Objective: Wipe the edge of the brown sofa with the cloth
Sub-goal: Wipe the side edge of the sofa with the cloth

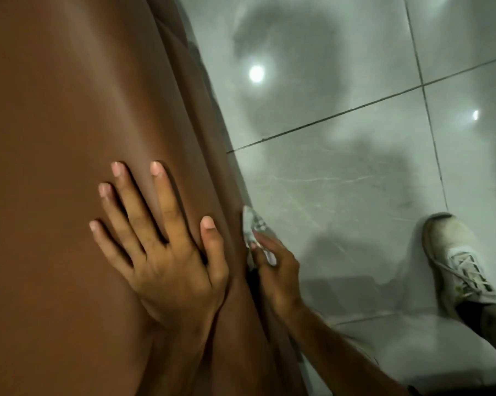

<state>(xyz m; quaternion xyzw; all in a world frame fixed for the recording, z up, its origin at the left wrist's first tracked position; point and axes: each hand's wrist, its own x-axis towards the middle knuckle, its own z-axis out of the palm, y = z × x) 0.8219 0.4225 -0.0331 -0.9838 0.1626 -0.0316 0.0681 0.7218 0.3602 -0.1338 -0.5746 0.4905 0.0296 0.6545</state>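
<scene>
Brown sofa (69,110) upholstery filled the left half of the head view, smooth and faintly shiny, and its outer edge ran as a diagonal from the top centre down toward the bottom right. Beyond that edge lay a glossy grey tiled floor (341,181) crossed by dark grout lines, with two bright light reflections and soft shadows on its surface.

The left hand (166,252) lay flat on the sofa's broad surface, palm down, its fingers spread apart and straight, the thumb resting close to the rounded edge. It gripped nothing; it simply pressed against the upholstery.

The right hand (275,270) was lower, on the outer side of the edge, between the sofa and the floor. Its fingers were closed around a small, pale cloth (254,227), which was bunched up and partly blurred. The cloth stuck out above the fingertips and touched the side of the sofa's edge, just beside the left thumb but separated from it by the rounded edge. The right forearm (341,347) stretched from the bottom right up to the hand, running alongside the sofa's side.

At the far right, a worn white lace-up shoe (452,264) stood on the tiles, well apart from the hands, with a dark trouser leg (492,321) rising from it at the frame's edge. The cloth's pattern and the exact fold could not be made out.
</scene>
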